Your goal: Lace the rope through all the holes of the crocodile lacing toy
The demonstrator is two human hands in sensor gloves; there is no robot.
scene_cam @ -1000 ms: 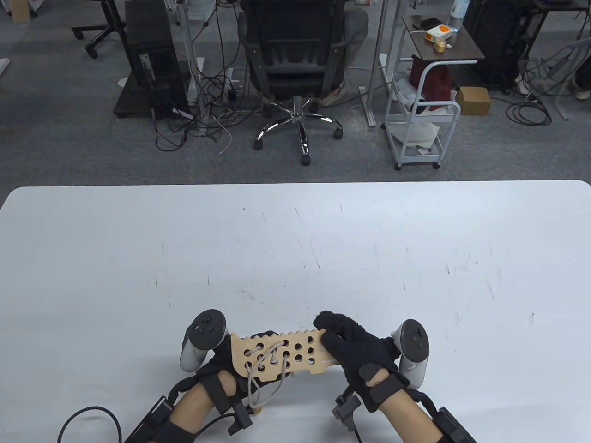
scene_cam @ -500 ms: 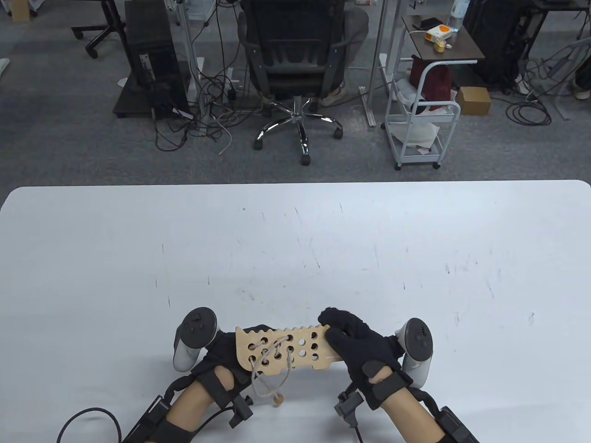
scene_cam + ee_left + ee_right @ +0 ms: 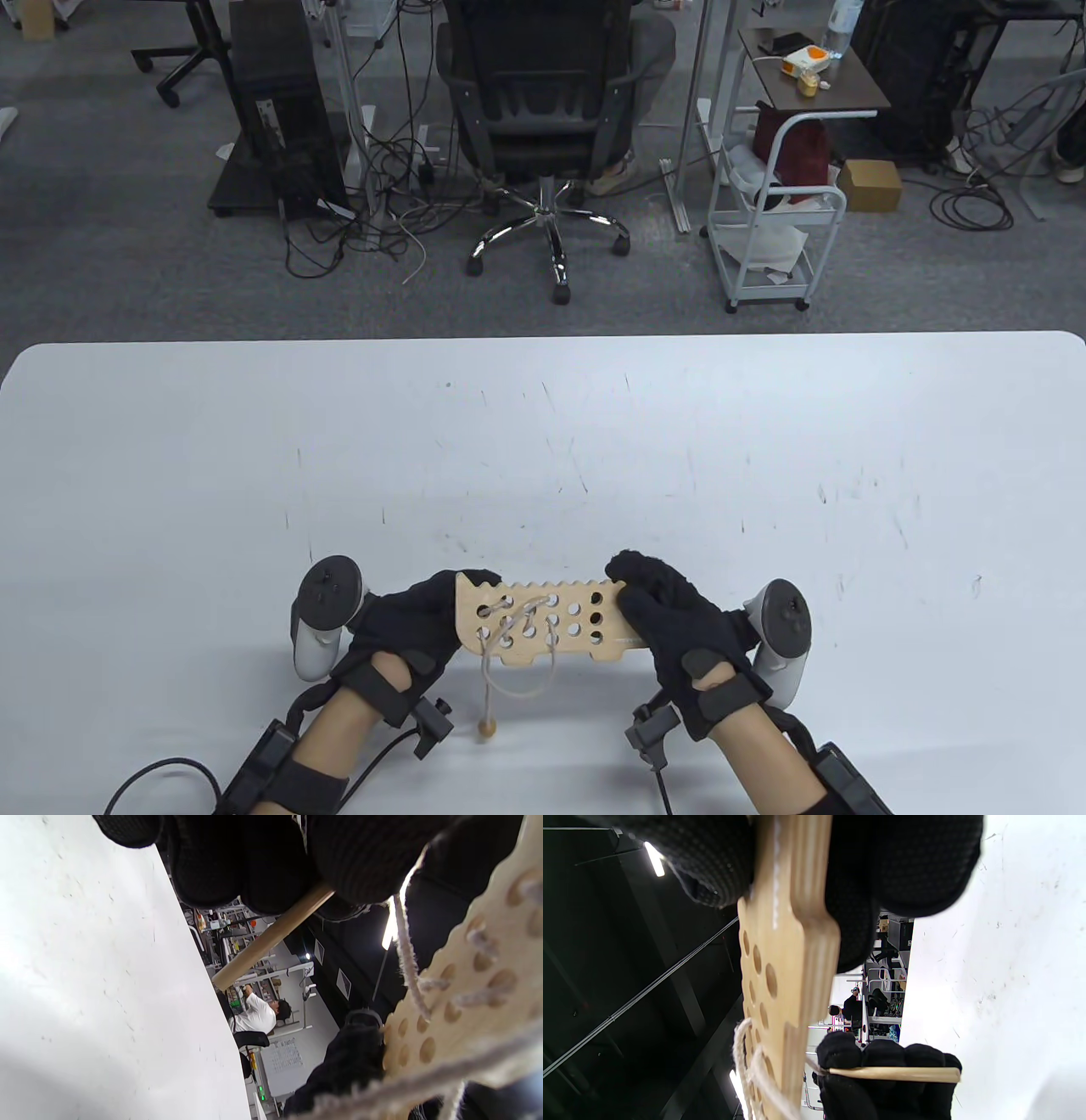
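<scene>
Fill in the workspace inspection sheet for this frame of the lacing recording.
Surface: white table, scuffed with small dark marks.
Job's things: wooden crocodile board held above the table; rope laced through the holes near its left end, the others open; bead end dangling; wooden needle.
Clutter: nothing seen.
Grippers: left hand grips the needle behind the board; right hand pinches the board's right end.
Cables: glove leads at both wrists.
Surroundings: office chair, white cart, floor cables.

Wooden needle butt hidden in left hand; forearms cut by frame edge.
</scene>
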